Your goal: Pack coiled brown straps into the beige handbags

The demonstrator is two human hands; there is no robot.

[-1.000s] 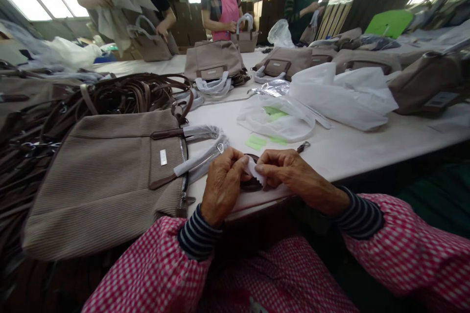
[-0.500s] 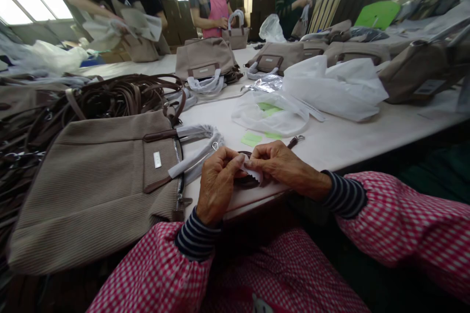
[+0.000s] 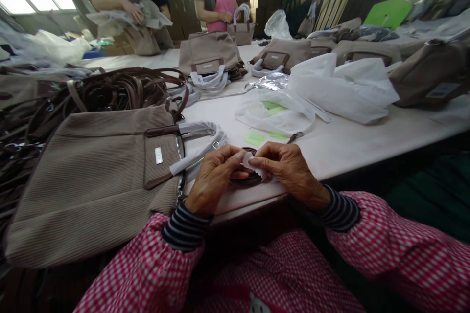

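Note:
Between the fingertips of my left hand (image 3: 211, 176) and my right hand (image 3: 295, 173) is a small white strip (image 3: 257, 166) with a zigzag edge, like a piece of tape. Both hands are closed in a pinch on it. Under them a coiled brown strap (image 3: 251, 180) lies near the table edge, partly hidden by my fingers. A strap end with a metal clip (image 3: 295, 136) sticks out beyond my right hand. Left of my hands lies a taupe ribbed handbag (image 3: 99, 171), its handles (image 3: 198, 156) wrapped in white.
A heap of brown straps (image 3: 121, 89) lies at the left. Ahead are green paper slips (image 3: 254, 137), a clear plastic bag (image 3: 281, 113), a white bag (image 3: 341, 89) and several handbags (image 3: 209, 51). Co-workers stand across the white table (image 3: 352, 142).
The view has shifted slightly. My hands stay pinched on the white strip, which has turned a little. Across the table, a co-worker's hand has moved over a wrapped bag.

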